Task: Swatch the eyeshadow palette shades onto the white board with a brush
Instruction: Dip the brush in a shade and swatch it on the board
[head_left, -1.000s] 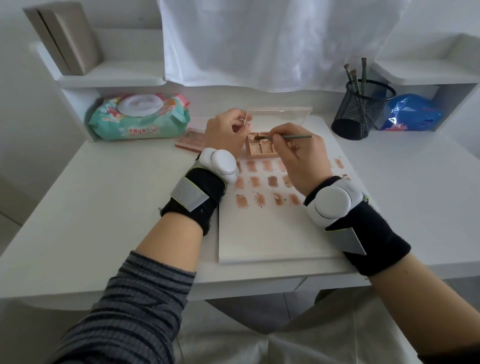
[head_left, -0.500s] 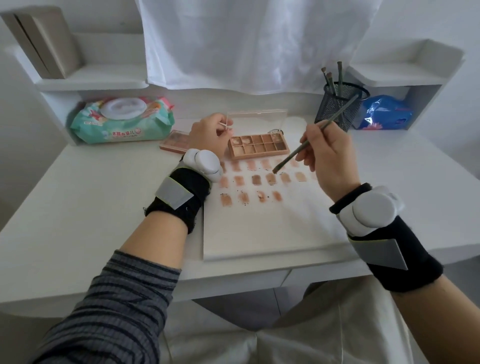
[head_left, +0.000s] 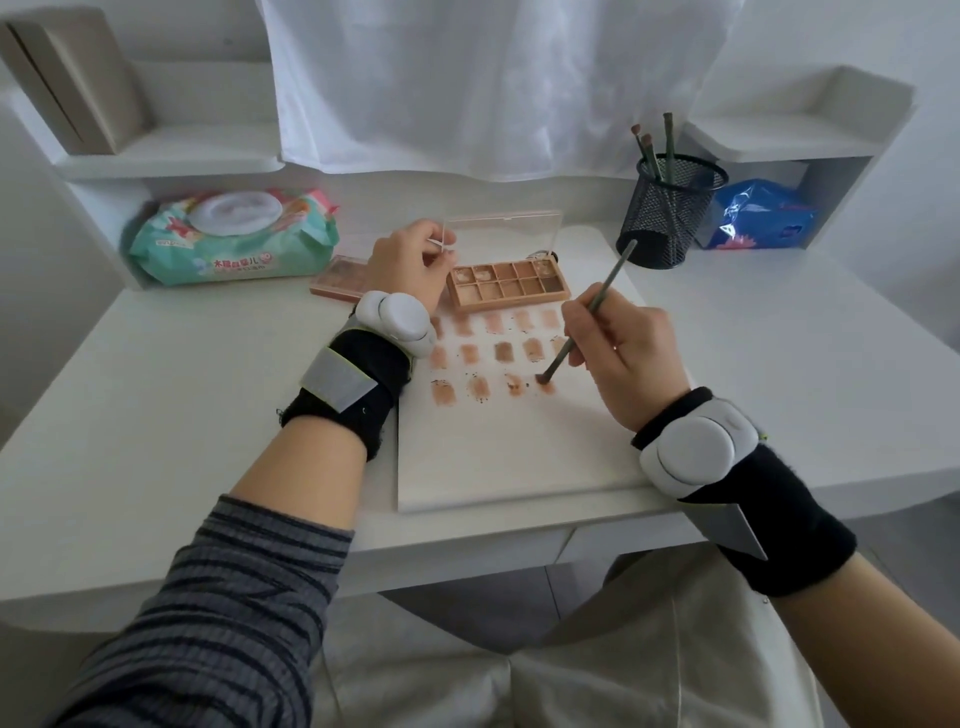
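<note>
The right hand (head_left: 621, 358) grips a brush (head_left: 587, 312), its tip touching the white board (head_left: 509, 457) at the bottom row's fourth swatch. The left hand (head_left: 410, 265) pinches the open eyeshadow palette's (head_left: 506, 283) clear lid on the tabletop (head_left: 182, 389).

Nearer me than the palette (head_left: 508, 287), bare board (head_left: 498, 457) gives my fingers room; the cup (head_left: 666, 218) blocks its far right.

Counts: two peach rectangular eyeshadow palettes (head_left: 506, 287) (head_left: 340, 275), one black wire-mesh cup (head_left: 667, 213) with three brushes (head_left: 655, 153), roughly fourteen tan swatches (head_left: 470, 353) (some hidden), one green wet-wipe pack (head_left: 234, 239).
</note>
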